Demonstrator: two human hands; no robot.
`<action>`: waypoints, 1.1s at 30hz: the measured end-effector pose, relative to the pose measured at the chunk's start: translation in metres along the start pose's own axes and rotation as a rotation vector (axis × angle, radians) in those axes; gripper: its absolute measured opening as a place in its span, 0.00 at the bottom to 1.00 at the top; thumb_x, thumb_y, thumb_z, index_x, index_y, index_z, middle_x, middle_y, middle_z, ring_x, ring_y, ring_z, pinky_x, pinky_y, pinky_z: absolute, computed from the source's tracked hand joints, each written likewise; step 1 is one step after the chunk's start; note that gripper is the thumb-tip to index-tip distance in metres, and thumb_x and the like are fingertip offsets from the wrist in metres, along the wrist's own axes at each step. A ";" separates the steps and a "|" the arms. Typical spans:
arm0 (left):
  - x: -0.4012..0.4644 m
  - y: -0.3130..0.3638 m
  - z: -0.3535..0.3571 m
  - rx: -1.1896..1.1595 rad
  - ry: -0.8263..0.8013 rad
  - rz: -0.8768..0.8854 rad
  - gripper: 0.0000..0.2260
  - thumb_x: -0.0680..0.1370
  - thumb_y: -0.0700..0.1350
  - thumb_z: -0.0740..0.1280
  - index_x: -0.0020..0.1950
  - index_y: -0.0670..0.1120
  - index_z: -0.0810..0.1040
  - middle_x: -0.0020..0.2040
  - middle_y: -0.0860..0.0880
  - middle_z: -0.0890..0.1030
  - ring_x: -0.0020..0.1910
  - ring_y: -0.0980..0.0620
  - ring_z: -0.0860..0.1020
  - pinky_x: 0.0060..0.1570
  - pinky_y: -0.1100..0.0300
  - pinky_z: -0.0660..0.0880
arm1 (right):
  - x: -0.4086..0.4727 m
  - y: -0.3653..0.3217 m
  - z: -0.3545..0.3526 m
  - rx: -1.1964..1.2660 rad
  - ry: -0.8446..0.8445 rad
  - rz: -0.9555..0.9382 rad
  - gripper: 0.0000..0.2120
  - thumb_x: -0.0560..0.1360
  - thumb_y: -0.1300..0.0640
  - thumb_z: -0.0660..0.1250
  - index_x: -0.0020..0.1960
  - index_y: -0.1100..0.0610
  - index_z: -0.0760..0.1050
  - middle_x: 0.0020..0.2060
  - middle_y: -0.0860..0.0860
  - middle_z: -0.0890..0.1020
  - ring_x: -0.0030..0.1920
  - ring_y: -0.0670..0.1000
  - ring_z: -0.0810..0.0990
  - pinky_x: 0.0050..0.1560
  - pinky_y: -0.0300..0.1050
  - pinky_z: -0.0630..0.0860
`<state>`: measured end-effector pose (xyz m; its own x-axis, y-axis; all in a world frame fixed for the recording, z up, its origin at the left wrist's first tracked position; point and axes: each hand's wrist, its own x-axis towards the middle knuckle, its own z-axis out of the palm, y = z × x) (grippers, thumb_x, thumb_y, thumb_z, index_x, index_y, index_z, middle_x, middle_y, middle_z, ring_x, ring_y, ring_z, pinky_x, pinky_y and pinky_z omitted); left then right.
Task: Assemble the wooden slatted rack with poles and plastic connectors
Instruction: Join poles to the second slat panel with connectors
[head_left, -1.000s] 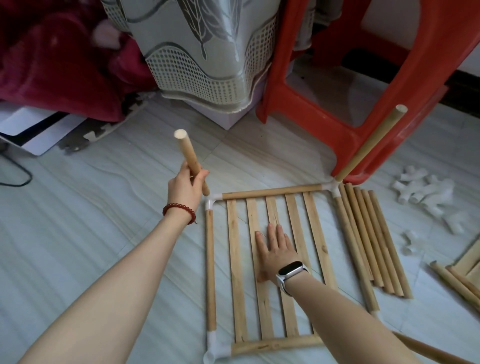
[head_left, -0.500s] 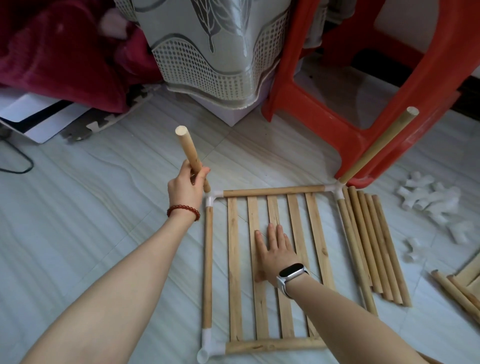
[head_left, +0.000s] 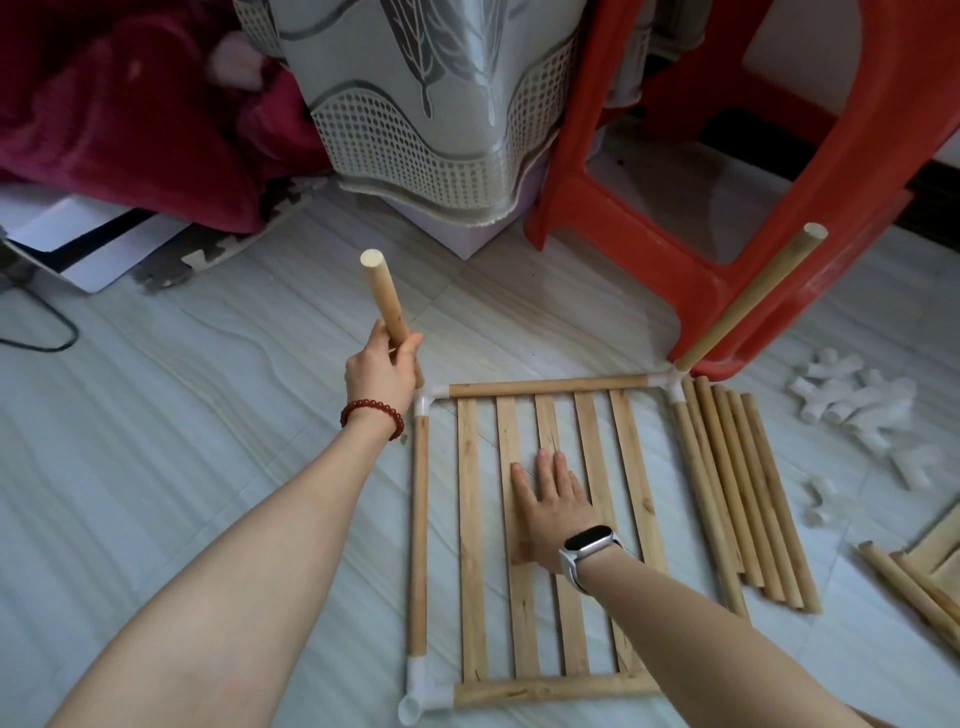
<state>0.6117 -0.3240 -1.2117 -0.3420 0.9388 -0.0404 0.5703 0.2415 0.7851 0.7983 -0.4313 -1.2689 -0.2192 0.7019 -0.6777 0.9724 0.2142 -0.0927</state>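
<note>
Head view: slatted rack (head_left: 550, 540) flat on floor (head_left: 182, 415), poles joined by white connectors at corners. Left hand (head_left: 382, 371) curled round pole (head_left: 385, 301), pole tilted, lower end at far-left corner connector (head_left: 427, 400). Right hand (head_left: 553, 506) flat, fingers straight, pressing on middle slats. Another pole (head_left: 748, 299) stands slanted from far-right corner against red stool (head_left: 779, 182). Loose poles (head_left: 748, 493) just right of rack; spare connectors (head_left: 852, 405) farther right.
</note>
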 end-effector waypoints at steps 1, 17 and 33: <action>0.001 0.002 -0.002 0.003 -0.024 -0.006 0.10 0.79 0.49 0.62 0.52 0.42 0.75 0.40 0.49 0.76 0.45 0.49 0.75 0.44 0.62 0.65 | 0.001 0.002 -0.001 0.024 0.006 -0.009 0.36 0.80 0.58 0.57 0.76 0.55 0.34 0.74 0.62 0.34 0.74 0.62 0.34 0.73 0.52 0.40; -0.128 -0.083 0.032 0.824 -0.733 0.110 0.45 0.73 0.66 0.61 0.75 0.52 0.35 0.74 0.43 0.30 0.72 0.44 0.29 0.72 0.48 0.39 | -0.035 0.143 0.004 0.626 0.454 1.132 0.22 0.79 0.66 0.50 0.72 0.66 0.53 0.69 0.65 0.61 0.69 0.62 0.60 0.64 0.58 0.61; -0.129 -0.099 0.059 0.929 -0.678 0.142 0.52 0.63 0.75 0.62 0.66 0.61 0.25 0.67 0.48 0.22 0.58 0.43 0.14 0.65 0.45 0.30 | -0.025 0.155 0.011 0.777 0.624 1.135 0.16 0.76 0.64 0.57 0.63 0.65 0.68 0.65 0.62 0.65 0.65 0.63 0.64 0.63 0.56 0.63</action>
<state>0.6433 -0.4543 -1.3206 0.0797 0.8431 -0.5318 0.9965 -0.0536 0.0644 0.9553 -0.4231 -1.2742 0.8520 0.4538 -0.2612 0.4000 -0.8860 -0.2346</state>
